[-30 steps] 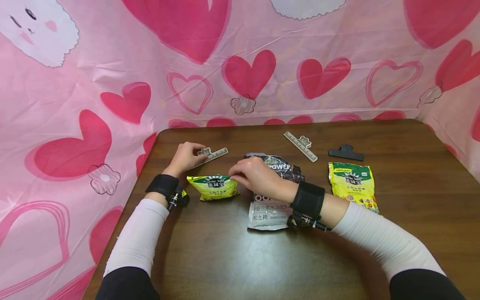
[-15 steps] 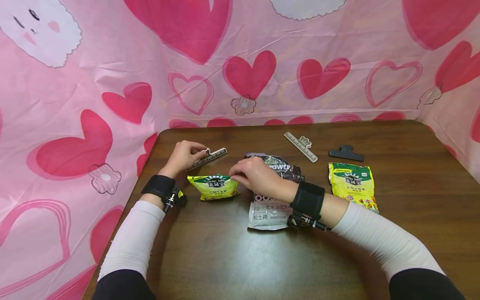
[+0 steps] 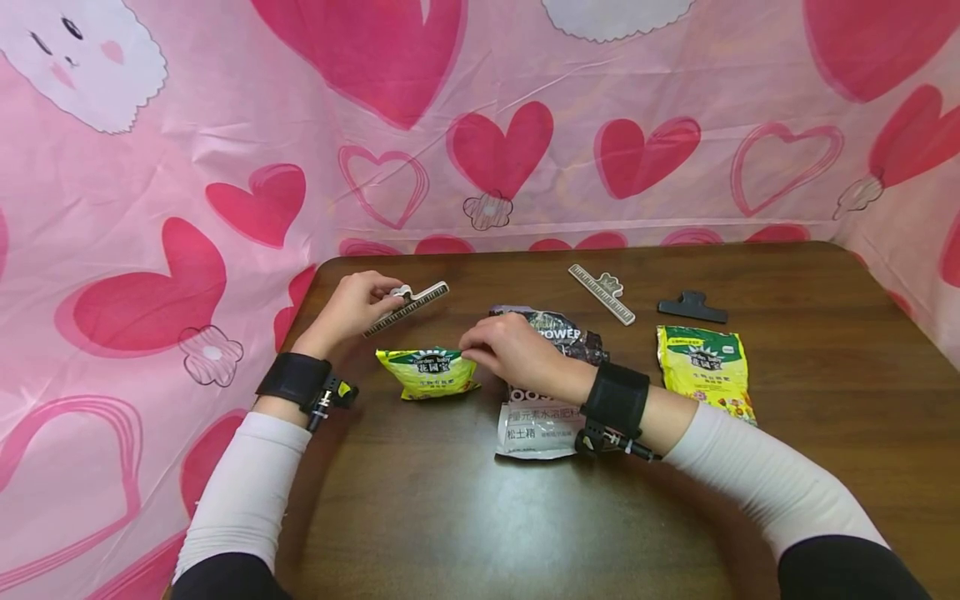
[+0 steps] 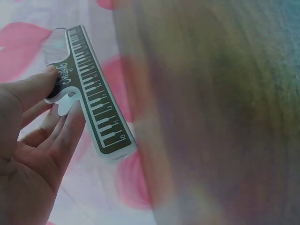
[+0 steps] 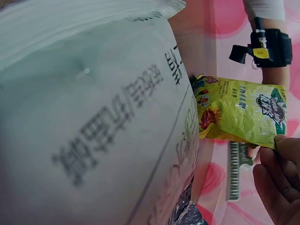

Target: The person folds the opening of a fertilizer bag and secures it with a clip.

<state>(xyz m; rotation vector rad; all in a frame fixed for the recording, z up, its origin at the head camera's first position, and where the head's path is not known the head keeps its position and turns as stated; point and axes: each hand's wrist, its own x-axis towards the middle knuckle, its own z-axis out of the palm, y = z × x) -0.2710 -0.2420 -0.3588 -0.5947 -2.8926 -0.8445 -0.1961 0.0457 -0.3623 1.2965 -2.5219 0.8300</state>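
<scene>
My left hand [image 3: 351, 307] pinches the handles of a long clip [image 4: 101, 101] printed with piano keys. In the left wrist view the thumb lies on one handle plate and the fingers are behind the other. The clip is held up off the table, beyond a small yellow-green bag [image 3: 431, 379]. That bag stands upright with its top edge raised. At its top right corner my right hand [image 3: 517, 350] pinches the film between thumb and fingertip; the right wrist view shows this grip on the bag [image 5: 243, 112] too. The right forearm partly covers a dark and silver bag [image 3: 532, 429].
Toward the back of the brown table [image 3: 465, 533] lie a second piano-key clip [image 3: 600, 292] and a black clip [image 3: 692, 307]. Another yellow-green bag [image 3: 705, 371] lies flat at the right. A pink heart-print cloth [image 3: 390, 200] hangs behind and at the left.
My left hand has lifted the piano-key clip off the table and drawn it slightly to the left. The right hand and the bag it pinches have stayed almost in place.
</scene>
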